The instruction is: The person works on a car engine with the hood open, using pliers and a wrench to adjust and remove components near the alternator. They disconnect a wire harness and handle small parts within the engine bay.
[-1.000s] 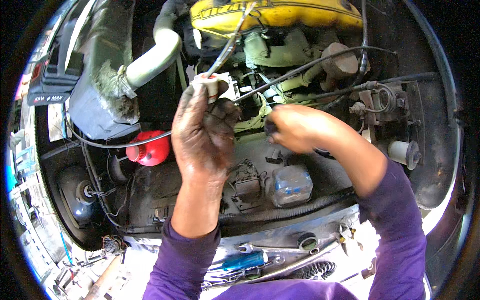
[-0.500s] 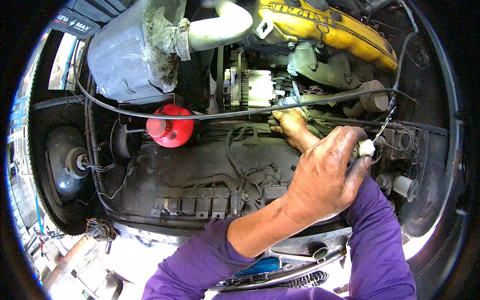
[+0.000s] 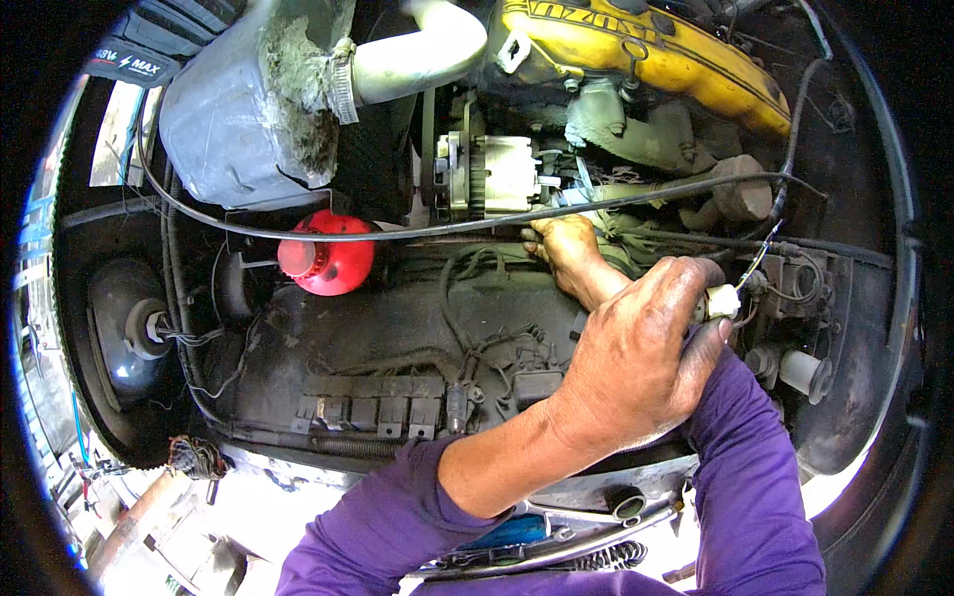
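Observation:
I look down into an open engine bay. My left hand [image 3: 636,372] crosses over to the right and is closed on a small white plug connector [image 3: 722,301] with thin wires running up from it. My right hand [image 3: 568,250] reaches deeper into the bay, just below the silver alternator [image 3: 497,177] and under a long black cable [image 3: 328,236]. Its fingertips are tucked among hoses and dirty parts, so what they touch is hidden. My left forearm covers most of my right forearm.
A yellow engine cover [image 3: 656,55] lies at the top. A grey air box [image 3: 234,109] with a pale hose [image 3: 417,55] sits top left, a red cap [image 3: 328,263] below it. A black relay block [image 3: 378,407] and wiring fill the middle. A white cylinder [image 3: 803,370] stands at right.
One second ago my left hand held the white connector up at the centre; it has since swung right and down with it. My right hand has moved deeper, under the black cable.

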Available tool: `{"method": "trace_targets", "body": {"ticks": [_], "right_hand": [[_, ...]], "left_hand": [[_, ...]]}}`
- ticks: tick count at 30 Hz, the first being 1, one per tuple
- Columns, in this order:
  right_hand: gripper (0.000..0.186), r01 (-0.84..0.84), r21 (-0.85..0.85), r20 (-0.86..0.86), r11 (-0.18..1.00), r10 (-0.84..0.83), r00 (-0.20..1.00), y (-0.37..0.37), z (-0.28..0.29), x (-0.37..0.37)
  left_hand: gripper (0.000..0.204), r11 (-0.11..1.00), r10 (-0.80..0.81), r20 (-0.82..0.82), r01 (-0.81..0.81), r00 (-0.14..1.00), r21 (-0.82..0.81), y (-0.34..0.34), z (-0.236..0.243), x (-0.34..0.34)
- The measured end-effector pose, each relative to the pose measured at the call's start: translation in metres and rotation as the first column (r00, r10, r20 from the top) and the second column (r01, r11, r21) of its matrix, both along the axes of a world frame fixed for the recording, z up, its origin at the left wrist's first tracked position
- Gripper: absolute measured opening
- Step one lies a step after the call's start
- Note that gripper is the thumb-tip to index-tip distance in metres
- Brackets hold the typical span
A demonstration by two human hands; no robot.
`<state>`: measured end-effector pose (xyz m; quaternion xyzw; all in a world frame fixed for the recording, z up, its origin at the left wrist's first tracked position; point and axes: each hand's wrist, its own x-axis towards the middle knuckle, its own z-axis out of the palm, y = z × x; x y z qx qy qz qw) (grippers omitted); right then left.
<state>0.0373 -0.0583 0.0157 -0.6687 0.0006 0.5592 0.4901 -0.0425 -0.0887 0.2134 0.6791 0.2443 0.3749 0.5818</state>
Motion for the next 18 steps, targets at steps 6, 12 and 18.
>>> {"method": "trace_targets", "body": {"ticks": [6,12,18], "right_hand": [[0.007,-0.045,-0.106,0.02,0.993,0.047,0.999,0.003,0.011,0.002],[0.006,-0.127,0.004,0.198,0.992,0.124,0.972,0.002,-0.002,0.002],[0.007,-0.215,-0.076,0.347,0.974,0.228,0.91,-0.002,-0.021,0.005]], "left_hand": [[0.033,0.997,-0.035,-0.049,0.032,0.998,-0.068,-0.001,0.003,-0.002],[0.034,0.998,-0.022,-0.022,0.02,1.0,-0.06,0.002,0.002,-0.002],[0.034,1.0,0.002,-0.027,-0.002,1.0,0.004,0.002,-0.001,-0.002]]}}
